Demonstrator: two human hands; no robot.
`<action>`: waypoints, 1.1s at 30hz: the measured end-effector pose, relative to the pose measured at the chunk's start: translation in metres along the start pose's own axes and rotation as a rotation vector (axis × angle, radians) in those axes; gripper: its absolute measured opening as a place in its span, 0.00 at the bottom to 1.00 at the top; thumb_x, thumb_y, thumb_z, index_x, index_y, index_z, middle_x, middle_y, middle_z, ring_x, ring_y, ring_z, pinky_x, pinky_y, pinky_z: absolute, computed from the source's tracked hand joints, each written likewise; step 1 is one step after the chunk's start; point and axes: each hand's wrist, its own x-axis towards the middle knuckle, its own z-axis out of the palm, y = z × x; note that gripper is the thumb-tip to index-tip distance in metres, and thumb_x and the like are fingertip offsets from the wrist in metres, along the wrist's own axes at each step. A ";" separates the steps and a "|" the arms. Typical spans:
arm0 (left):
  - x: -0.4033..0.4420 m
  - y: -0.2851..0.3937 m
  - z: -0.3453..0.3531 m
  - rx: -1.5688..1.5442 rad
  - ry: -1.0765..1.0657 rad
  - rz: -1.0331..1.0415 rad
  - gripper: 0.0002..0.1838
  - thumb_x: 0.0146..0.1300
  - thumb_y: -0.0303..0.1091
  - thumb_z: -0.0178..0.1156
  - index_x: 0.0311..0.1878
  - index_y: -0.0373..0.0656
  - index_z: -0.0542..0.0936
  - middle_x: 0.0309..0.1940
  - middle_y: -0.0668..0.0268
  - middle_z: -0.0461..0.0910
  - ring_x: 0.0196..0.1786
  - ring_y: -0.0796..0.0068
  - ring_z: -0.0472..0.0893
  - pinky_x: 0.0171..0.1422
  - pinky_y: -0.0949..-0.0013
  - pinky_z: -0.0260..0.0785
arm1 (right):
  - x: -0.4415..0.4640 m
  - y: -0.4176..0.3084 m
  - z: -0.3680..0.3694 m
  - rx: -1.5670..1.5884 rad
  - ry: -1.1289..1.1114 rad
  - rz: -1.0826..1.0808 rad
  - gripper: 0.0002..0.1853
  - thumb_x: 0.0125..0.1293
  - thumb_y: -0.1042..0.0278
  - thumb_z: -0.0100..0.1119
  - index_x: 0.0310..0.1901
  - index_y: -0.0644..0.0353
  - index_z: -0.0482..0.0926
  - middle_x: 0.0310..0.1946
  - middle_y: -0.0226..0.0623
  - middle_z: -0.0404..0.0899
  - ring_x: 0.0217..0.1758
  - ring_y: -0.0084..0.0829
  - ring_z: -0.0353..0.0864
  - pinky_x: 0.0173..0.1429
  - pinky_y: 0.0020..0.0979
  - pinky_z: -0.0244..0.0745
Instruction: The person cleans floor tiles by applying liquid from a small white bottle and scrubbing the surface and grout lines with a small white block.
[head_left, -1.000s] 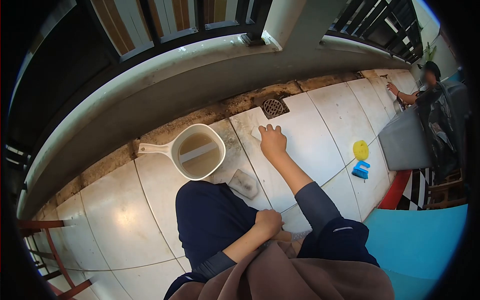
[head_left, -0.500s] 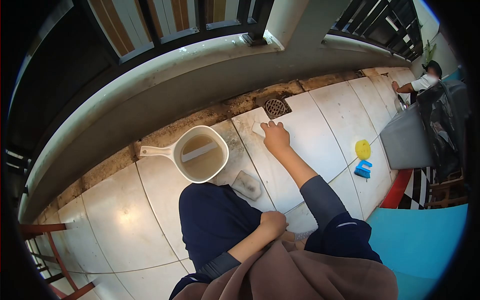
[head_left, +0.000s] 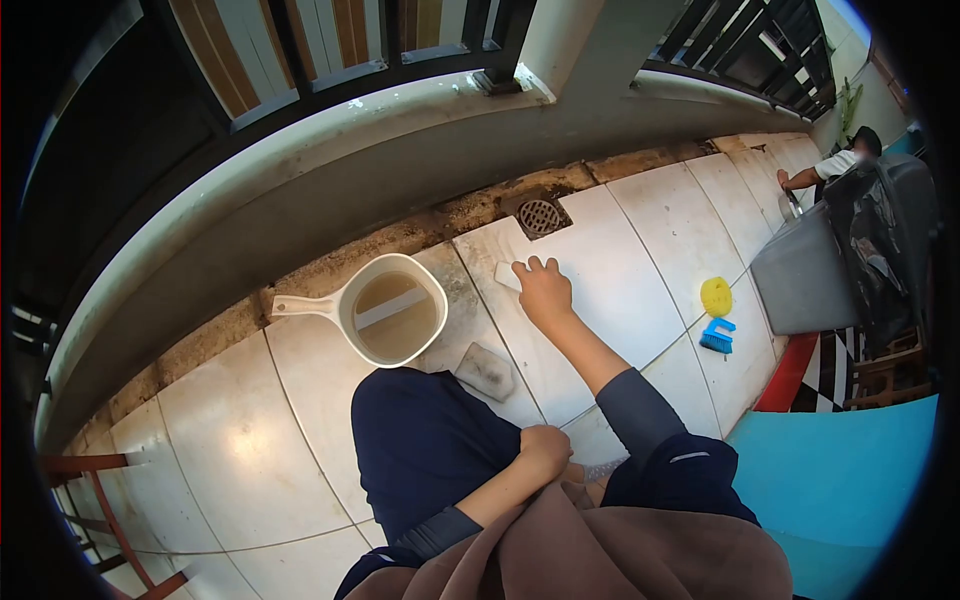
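Observation:
My right hand is closed around a white sponge block and presses it to the white floor tile just below the drain grate. My left hand is curled beside my bent knee, and what its fingers hold, if anything, is hidden. A white dipper of murky water stands left of my right hand, its handle pointing left; a pale strip shows within its rim. Between the dipper and my left hand lies a grey-stained white block.
On the right lie a yellow round sponge and a blue scrub brush. Beyond them are a grey bin and another person crouching. A low wall with black railings runs along the tiles.
My right hand has shifted slightly down and left in view with the white sponge. The whole view has moved a little; my left hand stays by the knee.

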 end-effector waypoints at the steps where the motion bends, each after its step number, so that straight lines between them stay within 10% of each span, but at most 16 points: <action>1: 0.001 0.000 0.000 -0.001 0.000 0.000 0.19 0.56 0.49 0.54 0.34 0.42 0.82 0.37 0.59 0.80 0.41 0.62 0.80 0.40 0.64 0.72 | 0.016 -0.003 0.002 -0.007 0.003 0.007 0.11 0.51 0.73 0.54 0.39 0.52 0.73 0.36 0.34 0.73 0.41 0.38 0.73 0.29 0.31 0.78; 10: -0.001 -0.005 -0.009 -0.022 -0.051 0.018 0.20 0.58 0.49 0.52 0.36 0.41 0.81 0.38 0.57 0.80 0.42 0.61 0.80 0.41 0.63 0.72 | 0.078 -0.017 0.012 0.104 -0.055 0.118 0.14 0.52 0.76 0.51 0.42 0.51 0.73 0.41 0.37 0.73 0.48 0.44 0.72 0.38 0.36 0.77; 20: -0.007 -0.003 -0.013 -0.026 -0.045 -0.006 0.20 0.58 0.49 0.52 0.38 0.41 0.81 0.38 0.57 0.80 0.42 0.62 0.80 0.42 0.63 0.72 | -0.065 -0.017 -0.009 0.099 -0.089 0.039 0.22 0.43 0.70 0.63 0.44 0.54 0.71 0.38 0.36 0.72 0.41 0.40 0.72 0.31 0.33 0.77; 33: -0.003 -0.005 -0.011 -0.025 -0.038 0.028 0.21 0.57 0.50 0.53 0.36 0.41 0.81 0.37 0.57 0.80 0.42 0.62 0.80 0.40 0.64 0.72 | 0.014 -0.023 -0.011 -0.070 0.091 -0.206 0.06 0.51 0.72 0.53 0.32 0.49 0.74 0.32 0.28 0.73 0.39 0.32 0.72 0.32 0.32 0.74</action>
